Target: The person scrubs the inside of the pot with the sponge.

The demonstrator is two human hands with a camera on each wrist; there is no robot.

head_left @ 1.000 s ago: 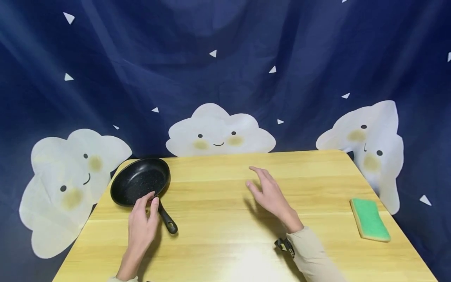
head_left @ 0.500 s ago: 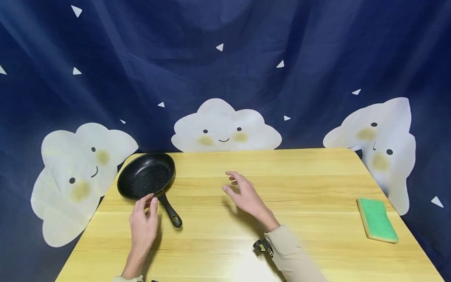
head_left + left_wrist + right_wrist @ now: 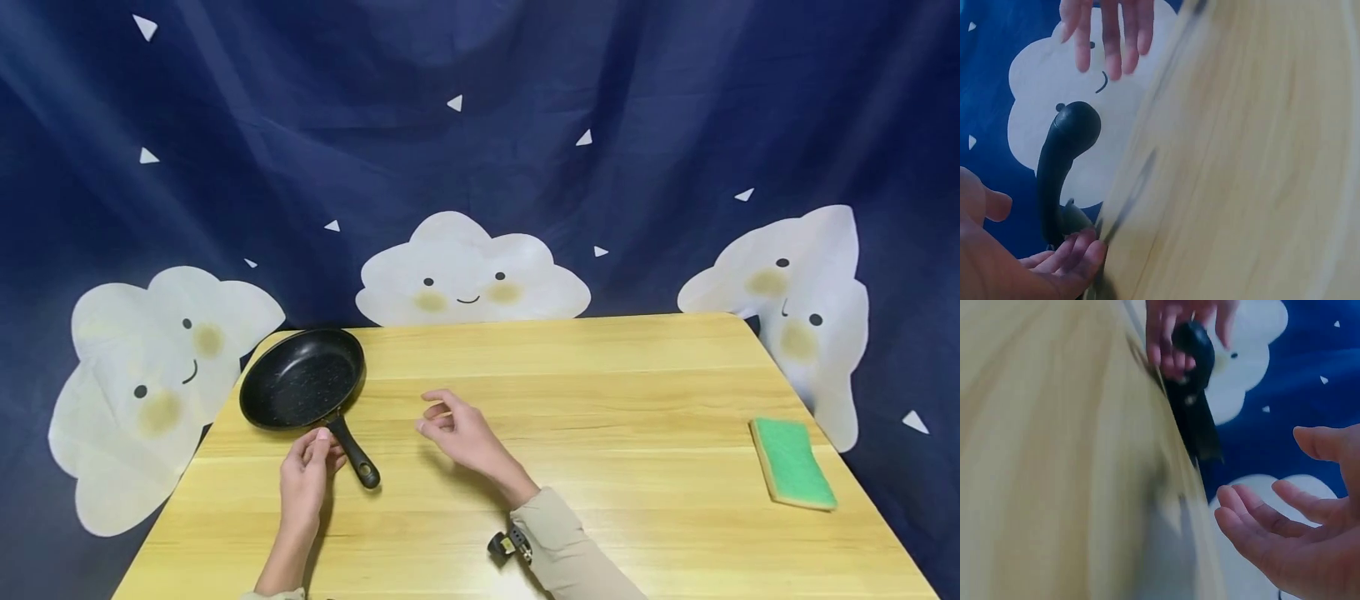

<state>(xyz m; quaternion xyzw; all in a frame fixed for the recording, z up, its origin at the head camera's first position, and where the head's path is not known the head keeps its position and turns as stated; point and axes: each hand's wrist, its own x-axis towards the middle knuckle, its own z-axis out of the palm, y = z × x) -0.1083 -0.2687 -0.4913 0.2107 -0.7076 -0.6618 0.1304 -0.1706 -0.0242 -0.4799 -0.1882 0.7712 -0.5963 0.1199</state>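
A black frying pan [image 3: 303, 379] sits at the table's back left, its handle [image 3: 355, 452] slanting toward the front right. Beside the base of that handle is my left hand [image 3: 306, 471]. In the left wrist view its thumb [image 3: 999, 205] stands apart from the fingers, which reach to the handle [image 3: 1054, 169]; whether they touch it I cannot tell. My right hand [image 3: 467, 435] hovers over the table to the right of the handle, fingers slightly bent and holding nothing. In the right wrist view, a gap separates the right hand [image 3: 1297, 531] from the pan.
A green-topped sponge [image 3: 793, 463] lies near the right edge of the wooden table [image 3: 600, 400]. Behind the table hangs a dark blue curtain [image 3: 480, 150] with white clouds. A black device [image 3: 510, 546] is strapped to the right wrist.
My right hand has moved left across the table, toward the pan. My left hand has shifted slightly toward the handle and lower, fingers now beside it. Pan and sponge stay in place.
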